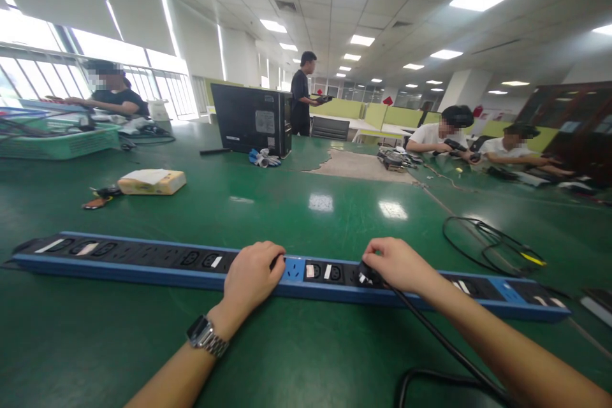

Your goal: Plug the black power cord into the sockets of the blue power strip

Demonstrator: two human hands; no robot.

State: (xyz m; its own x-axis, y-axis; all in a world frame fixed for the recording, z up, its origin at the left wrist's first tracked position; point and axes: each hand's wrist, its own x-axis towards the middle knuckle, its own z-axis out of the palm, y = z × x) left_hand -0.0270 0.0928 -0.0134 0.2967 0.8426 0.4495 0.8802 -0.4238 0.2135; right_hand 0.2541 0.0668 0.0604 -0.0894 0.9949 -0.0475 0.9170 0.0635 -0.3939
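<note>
A long blue power strip (329,293) with black and blue sockets lies across the green table. My left hand (253,274), with a metal-banded watch (208,336) on its wrist, is closed around the strip's middle, beside a blue socket (293,269). A black plug (367,275) is pinched in my right hand (394,264), down at the sockets right of the middle. Whether its pins are in a socket is hidden. The plug's thick black cable (444,341) runs under my right forearm toward the table's near edge. Small white labels mark several sockets.
Beyond the strip are a tissue pack (152,182), a green basket (71,142), a black computer case (251,118) and gloves (264,158). A coiled black cable (482,245) lies at right. Several people sit or stand around the far side.
</note>
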